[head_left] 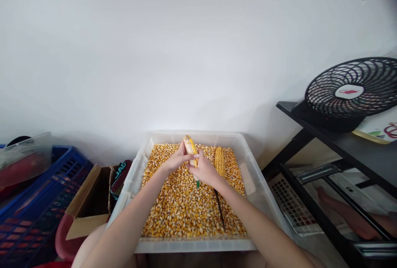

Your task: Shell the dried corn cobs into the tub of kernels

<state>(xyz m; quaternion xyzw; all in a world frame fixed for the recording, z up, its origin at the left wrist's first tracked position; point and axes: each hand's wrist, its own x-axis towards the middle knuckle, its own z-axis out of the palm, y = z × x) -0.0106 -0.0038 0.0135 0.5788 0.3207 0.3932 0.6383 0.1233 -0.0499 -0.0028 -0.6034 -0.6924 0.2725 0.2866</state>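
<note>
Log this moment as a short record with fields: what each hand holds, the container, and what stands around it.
left hand: grips the upper part of a corn cob
right hand: wrapped round the same cob lower down, a green tool tip showing below it
second cob: lies on the kernels, right of the hands
container: clear plastic bin filled with loose kernels
left side: cardboard box, blue crate
right side: black fan on a black shelf

We face a plain white wall [155, 44]. At right, a black shelf [341, 139] carries a black fan [352, 92]. At left stand a blue crate [37, 214] and a cardboard box [88, 206].
</note>
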